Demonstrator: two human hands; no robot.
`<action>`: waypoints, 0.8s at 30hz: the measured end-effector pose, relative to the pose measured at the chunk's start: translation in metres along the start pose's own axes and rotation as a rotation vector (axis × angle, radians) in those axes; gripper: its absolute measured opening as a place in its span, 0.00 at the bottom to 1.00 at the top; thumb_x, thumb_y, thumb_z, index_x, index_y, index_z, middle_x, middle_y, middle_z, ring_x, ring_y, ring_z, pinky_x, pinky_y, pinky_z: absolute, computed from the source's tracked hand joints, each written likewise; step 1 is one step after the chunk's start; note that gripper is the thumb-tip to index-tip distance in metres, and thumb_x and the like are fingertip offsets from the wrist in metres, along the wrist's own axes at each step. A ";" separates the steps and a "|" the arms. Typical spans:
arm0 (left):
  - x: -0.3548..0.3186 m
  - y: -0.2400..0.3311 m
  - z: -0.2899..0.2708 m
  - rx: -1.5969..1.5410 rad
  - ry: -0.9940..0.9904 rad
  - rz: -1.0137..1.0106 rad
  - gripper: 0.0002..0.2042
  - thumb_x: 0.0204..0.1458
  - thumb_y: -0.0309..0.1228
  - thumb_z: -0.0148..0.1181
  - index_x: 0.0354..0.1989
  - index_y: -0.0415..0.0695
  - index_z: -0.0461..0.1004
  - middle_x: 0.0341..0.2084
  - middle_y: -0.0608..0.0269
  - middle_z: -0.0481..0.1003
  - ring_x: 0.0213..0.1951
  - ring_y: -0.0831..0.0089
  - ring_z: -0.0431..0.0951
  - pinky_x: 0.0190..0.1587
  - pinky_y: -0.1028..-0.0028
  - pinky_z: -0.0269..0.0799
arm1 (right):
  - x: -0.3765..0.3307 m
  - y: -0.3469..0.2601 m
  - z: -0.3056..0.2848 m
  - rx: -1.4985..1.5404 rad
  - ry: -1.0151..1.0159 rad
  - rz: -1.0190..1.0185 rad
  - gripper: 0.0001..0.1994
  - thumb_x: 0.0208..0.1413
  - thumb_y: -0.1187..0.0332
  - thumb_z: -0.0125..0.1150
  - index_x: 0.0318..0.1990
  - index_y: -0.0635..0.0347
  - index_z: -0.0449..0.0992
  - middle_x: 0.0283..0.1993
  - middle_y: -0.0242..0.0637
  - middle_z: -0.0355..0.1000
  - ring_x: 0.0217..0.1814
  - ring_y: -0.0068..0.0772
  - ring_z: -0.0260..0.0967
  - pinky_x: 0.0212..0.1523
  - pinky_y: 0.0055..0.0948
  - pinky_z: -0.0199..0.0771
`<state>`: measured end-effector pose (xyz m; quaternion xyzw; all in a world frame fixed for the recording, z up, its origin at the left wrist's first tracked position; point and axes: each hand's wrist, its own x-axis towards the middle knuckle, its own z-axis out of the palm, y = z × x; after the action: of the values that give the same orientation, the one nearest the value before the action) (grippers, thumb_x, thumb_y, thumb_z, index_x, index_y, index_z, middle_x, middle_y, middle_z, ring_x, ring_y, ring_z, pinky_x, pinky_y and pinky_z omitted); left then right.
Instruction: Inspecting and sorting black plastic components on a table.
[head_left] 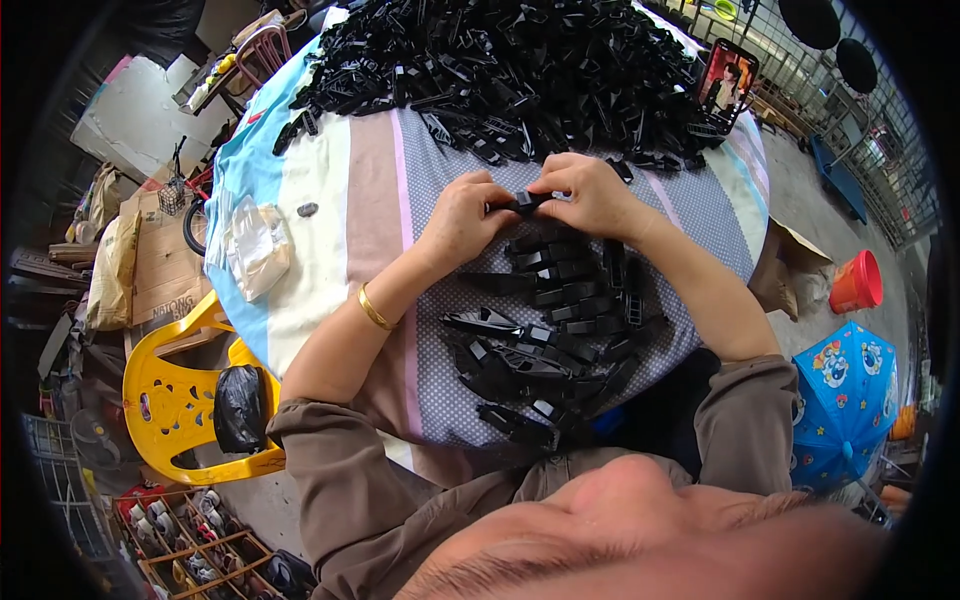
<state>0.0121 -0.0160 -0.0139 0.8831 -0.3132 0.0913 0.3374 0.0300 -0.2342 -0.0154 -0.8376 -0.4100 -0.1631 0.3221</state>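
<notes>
Between my two hands is a small black plastic part [526,201], pinched from both sides over the cloth-covered table. The thumb and fingers of my left hand [466,215] close on its left end. My right hand [590,200] grips the right end the same way. Its ends are hidden by my fingertips. Beyond my hands rises a large heap of loose black plastic parts [510,70]. Nearer to me, below my wrists, lies a smaller group of black parts [565,290], some of them lined up side by side.
A phone [724,85] stands at the heap's right edge. On the table's left lie a clear plastic bag [258,248] and a small dark oval piece [307,210]. Around the table are a yellow chair [170,400], a red bucket [856,282] and a blue umbrella [845,400].
</notes>
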 end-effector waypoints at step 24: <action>-0.003 0.012 -0.001 -0.018 -0.203 0.076 0.10 0.47 0.27 0.63 0.39 0.39 0.78 0.31 0.56 0.73 0.35 0.63 0.74 0.40 0.71 0.70 | 0.002 0.010 -0.047 -0.139 -0.156 0.257 0.15 0.44 0.55 0.66 0.28 0.59 0.80 0.29 0.37 0.74 0.34 0.40 0.72 0.35 0.36 0.71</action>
<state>0.0029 -0.0209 -0.0080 0.8722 -0.3799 0.0111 0.3079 0.0388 -0.2687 0.0163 -0.9136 -0.3108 -0.0831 0.2486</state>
